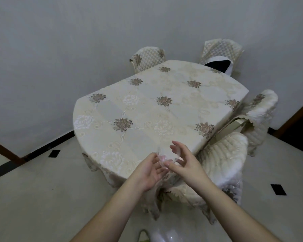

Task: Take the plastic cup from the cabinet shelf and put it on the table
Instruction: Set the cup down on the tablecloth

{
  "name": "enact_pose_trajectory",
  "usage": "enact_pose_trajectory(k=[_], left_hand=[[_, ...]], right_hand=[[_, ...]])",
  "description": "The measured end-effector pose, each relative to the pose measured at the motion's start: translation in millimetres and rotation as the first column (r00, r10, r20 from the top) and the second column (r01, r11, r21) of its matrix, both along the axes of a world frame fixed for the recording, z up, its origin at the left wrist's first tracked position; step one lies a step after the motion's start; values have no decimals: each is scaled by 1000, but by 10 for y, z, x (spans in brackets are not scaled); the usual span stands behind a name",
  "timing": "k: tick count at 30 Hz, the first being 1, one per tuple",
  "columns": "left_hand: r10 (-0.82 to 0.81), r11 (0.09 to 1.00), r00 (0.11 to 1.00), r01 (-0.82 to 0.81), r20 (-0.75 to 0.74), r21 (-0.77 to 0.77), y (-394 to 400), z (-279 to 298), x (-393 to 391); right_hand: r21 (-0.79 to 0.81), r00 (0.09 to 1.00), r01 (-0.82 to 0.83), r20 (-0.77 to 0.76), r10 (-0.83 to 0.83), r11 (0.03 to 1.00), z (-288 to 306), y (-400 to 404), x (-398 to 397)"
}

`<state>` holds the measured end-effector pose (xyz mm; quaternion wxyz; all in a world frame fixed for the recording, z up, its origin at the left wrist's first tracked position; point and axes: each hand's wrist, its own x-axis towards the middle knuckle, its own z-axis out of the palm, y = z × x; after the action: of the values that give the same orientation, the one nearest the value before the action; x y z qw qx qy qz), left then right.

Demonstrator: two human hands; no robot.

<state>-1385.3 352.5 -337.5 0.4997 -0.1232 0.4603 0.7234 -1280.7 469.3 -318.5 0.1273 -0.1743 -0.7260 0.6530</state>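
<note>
Table point(164, 109), clear cup point(166, 155) between hands.

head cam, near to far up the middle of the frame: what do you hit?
Forearms → left hand and right hand around the clear plastic cup → near edge of the table under its floral tablecloth → two quilted chairs at the far side → bare wall.

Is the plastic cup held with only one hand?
No, the left hand and the right hand both hold the clear plastic cup above the table edge.
</note>
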Motion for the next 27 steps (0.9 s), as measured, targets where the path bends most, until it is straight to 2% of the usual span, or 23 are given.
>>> enact_pose_trajectory(k=[8, 15, 18, 27], left_hand=[[-60, 993, 998, 57, -25, -99, 321, -320, -864], [-143, 980, 989, 137, -30, -147, 685, -680, -1097], [-156, 970, 988, 151, -10, -190, 915, -784, -1170], [-64, 960, 997, 71, 34, -271, 1443, -1071, -1300]], right_hand=[[44, 992, 109, 56, -111, 993, -177, 157, -744], [62, 970, 176, 157, -184, 982, -476, 466, -934], [60, 966, 169, 189, -178, 984, -599, 694, -988], [49, 954, 103, 278, -112, 994, -917, 1325, -1168]])
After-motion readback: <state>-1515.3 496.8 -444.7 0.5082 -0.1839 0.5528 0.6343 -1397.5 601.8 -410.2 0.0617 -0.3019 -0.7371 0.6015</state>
